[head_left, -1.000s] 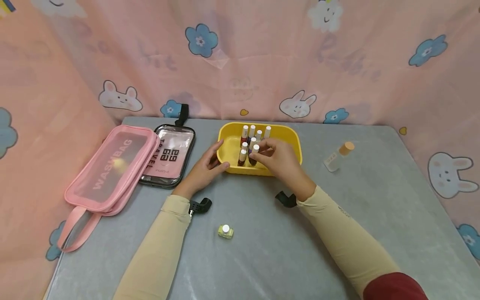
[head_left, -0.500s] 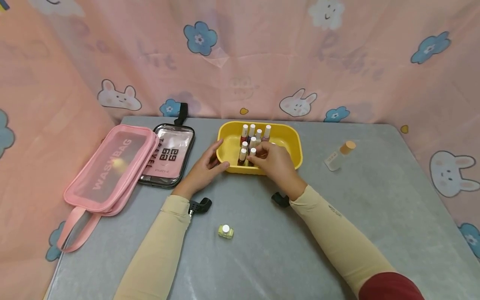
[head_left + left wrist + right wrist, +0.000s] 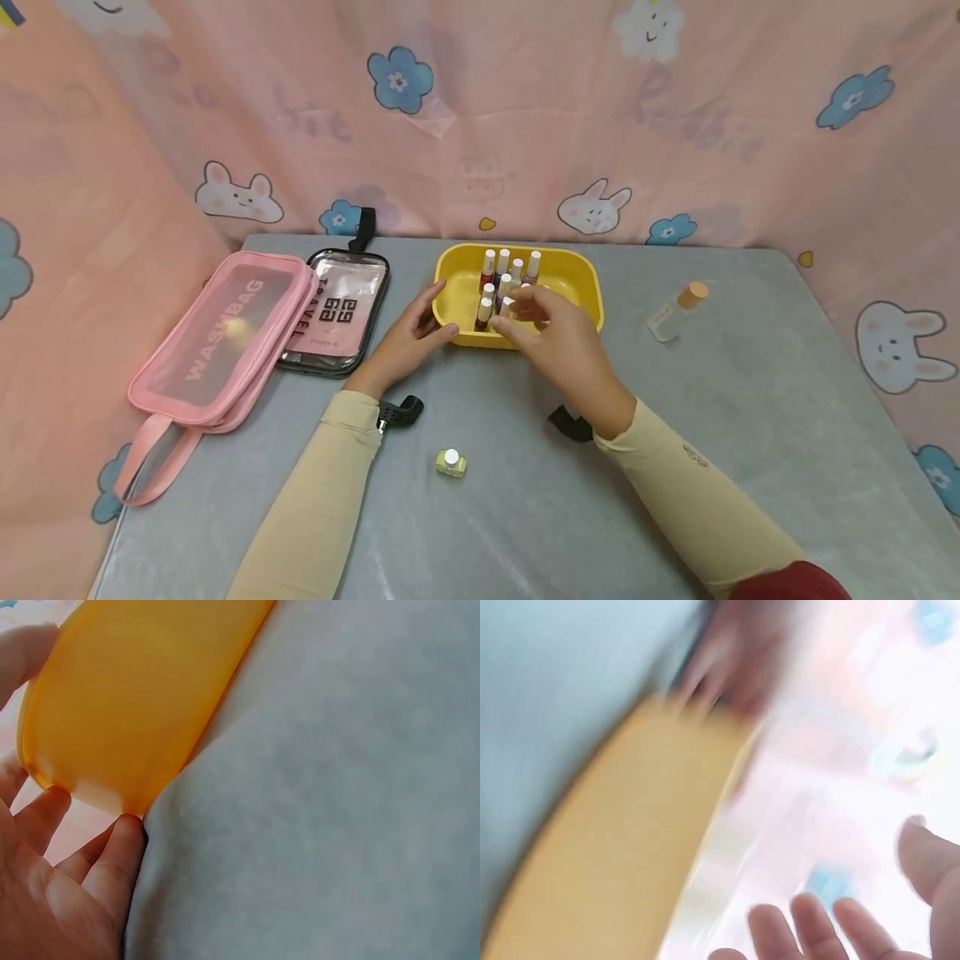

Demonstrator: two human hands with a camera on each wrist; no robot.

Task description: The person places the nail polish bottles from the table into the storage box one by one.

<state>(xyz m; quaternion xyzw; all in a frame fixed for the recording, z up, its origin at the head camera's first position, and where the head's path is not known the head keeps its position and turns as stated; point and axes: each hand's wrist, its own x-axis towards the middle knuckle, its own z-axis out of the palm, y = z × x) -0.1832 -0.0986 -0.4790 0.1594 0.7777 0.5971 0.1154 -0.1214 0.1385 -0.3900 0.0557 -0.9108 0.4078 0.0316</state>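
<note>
A yellow plastic tray (image 3: 480, 340) stands near the back of the table. My left hand (image 3: 401, 346) holds its left end, thumb at the front corner and fingers along the side; the left wrist view shows the fingertips against the tray wall (image 3: 142, 697). Several small nail polish bottles (image 3: 487, 271) with white caps stand upright inside, mostly left of the tray's middle. My right hand (image 3: 562, 342) hovers at the front of the tray beside a white-capped bottle (image 3: 507, 306), partly covering it. In the blurred right wrist view its fingers (image 3: 810, 922) are spread, with nothing between them.
A clear bottle (image 3: 666, 322) with a wooden-looking cap lies to the right. In front sits a small yellow-green bottle (image 3: 451, 463) with a white cap. A pink wash bag (image 3: 225, 333) partly overlaps a black-edged travel pouch (image 3: 341, 308) at left. A printed curtain hangs behind.
My right hand lowered a nail polish bottle into the front of the group and let go; its fingers have loosened and drawn back slightly. The left hand stayed on the tray.
</note>
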